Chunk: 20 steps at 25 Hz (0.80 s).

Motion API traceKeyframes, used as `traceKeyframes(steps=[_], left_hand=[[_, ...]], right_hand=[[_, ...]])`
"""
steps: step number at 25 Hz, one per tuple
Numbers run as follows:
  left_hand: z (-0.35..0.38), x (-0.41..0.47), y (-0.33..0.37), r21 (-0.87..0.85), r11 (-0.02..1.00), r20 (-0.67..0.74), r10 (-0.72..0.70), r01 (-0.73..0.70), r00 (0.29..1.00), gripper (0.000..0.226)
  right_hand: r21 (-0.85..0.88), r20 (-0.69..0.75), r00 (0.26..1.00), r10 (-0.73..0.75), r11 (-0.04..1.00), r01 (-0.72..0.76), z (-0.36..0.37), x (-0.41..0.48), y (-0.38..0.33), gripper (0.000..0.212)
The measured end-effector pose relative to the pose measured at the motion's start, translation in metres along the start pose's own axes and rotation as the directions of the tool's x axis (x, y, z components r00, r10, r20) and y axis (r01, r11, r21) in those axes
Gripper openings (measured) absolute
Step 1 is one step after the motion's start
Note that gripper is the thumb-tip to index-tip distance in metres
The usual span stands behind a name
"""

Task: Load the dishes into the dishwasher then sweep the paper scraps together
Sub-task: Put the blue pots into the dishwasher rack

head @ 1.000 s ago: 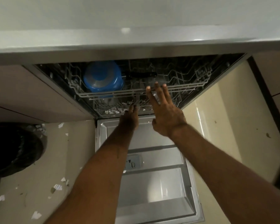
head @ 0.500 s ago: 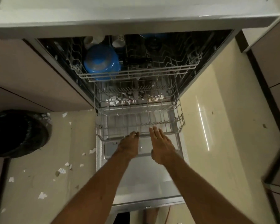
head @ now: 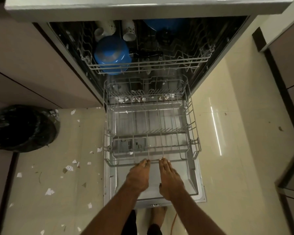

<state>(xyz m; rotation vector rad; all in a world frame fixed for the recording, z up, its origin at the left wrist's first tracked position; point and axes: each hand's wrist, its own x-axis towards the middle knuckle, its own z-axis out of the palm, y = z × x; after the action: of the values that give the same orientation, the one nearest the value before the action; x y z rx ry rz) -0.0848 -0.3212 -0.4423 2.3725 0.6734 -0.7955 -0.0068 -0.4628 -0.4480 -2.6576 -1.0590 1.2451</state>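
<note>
The dishwasher stands open with its door (head: pixel 194 187) flat. The empty white wire lower rack (head: pixel 193 133) is pulled out over the door. My left hand (head: pixel 139 175) hooks its fingers on the rack's front rim. My right hand (head: pixel 170 177) touches the same rim with straight fingers. In the upper rack (head: pixel 176 62) sit an upturned blue bowl (head: pixel 111 55), two white cups (head: pixel 129 33) and a black utensil (head: pixel 148 54). White paper scraps (head: pixel 69 167) lie scattered on the floor to the left, and some lie inside the tub (head: pixel 136 99).
A bin lined with a black bag (head: pixel 22 128) stands on the floor at left. Cabinet fronts (head: pixel 288 65) flank the dishwasher on both sides. An orange cord (head: pixel 174 221) runs by my feet below the door edge.
Both hands have drawn back toward me and the lower rack has slid out of the tub over the door. The camera view has tilted further down.
</note>
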Motion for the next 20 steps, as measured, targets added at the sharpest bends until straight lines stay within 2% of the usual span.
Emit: traceKeyframes(steps=[10,15,18,20], left_hand=[[0.023,-0.030,0.005,0.048,0.999,0.014,0.020,-0.021,1.000,0.095],[0.030,-0.039,0.005,0.117,0.993,0.102,-0.005,-0.007,0.995,0.101],[0.030,-0.059,0.007,0.137,0.990,0.124,-0.030,0.013,0.992,0.113],[0.022,-0.079,0.009,0.117,0.993,0.090,-0.031,0.021,0.995,0.112]], right_hand=[[-0.020,0.025,1.000,0.003,1.000,-0.002,0.020,-0.026,0.003,0.100],[-0.056,0.065,0.998,-0.009,0.998,0.013,0.017,-0.036,0.007,0.098],[-0.071,-0.003,1.000,0.005,0.997,-0.005,0.005,-0.047,0.004,0.098],[-0.069,-0.062,0.998,-0.003,0.998,-0.001,-0.009,-0.061,-0.003,0.095]])
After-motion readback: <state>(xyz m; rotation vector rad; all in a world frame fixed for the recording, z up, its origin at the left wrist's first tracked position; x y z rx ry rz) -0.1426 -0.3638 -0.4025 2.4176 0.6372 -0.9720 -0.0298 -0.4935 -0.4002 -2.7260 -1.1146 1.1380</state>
